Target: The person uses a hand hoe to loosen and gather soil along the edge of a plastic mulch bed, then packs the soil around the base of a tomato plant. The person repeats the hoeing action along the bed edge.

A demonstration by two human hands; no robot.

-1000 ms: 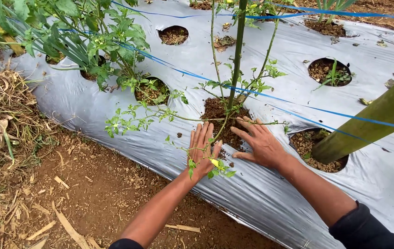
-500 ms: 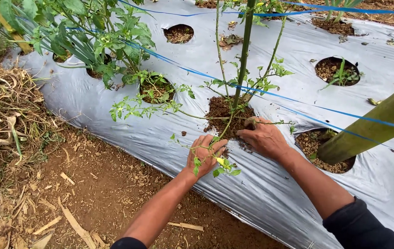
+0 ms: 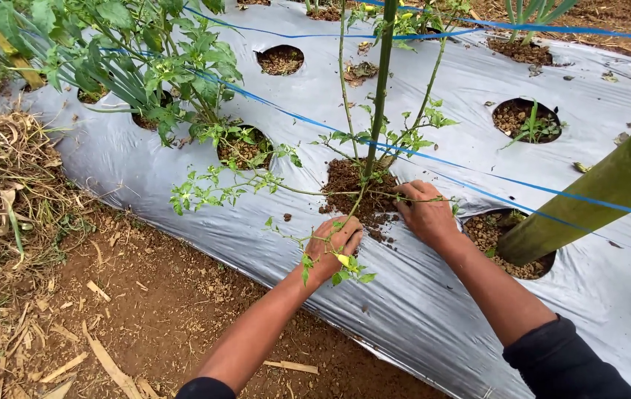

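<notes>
Left hand (image 3: 334,247): lies on the soil at the near rim of the planting hole (image 3: 356,193), fingers curled inward and pressed into loose earth; whether it grips a clod cannot be told. A thin leafy side shoot (image 3: 341,267) crosses over its back.

Right hand (image 3: 424,213): rests on the far right rim of the same hole, fingers bent and bunched against the soil (image 3: 348,185), knuckles up; nothing is visibly held. A thin stem runs across its fingers. Dark sleeve at the forearm's lower end.

Soil: brown, heaped in the hole between the two hands, some crumbs spilled onto the sheet just below.

Plant (image 3: 363,159): thin green stems rise from the heap, with one long branch trailing left over the sheet. A green stake (image 3: 383,74) stands upright in the same hole.

Sheet (image 3: 182,207): silver plastic mulch covering the raised bed, pierced by round holes; neighbouring holes hold gravelly earth and small seedlings.

Blue strings (image 3: 478,174): stretched diagonally across the bed above the sheet.

Thick post (image 3: 596,192): green, slanted, its foot in the hole just right of the right hand.

Bushy plants (image 3: 153,66): upper left.

Ground (image 3: 145,310): bare reddish dirt with dry straw, lower left.
</notes>
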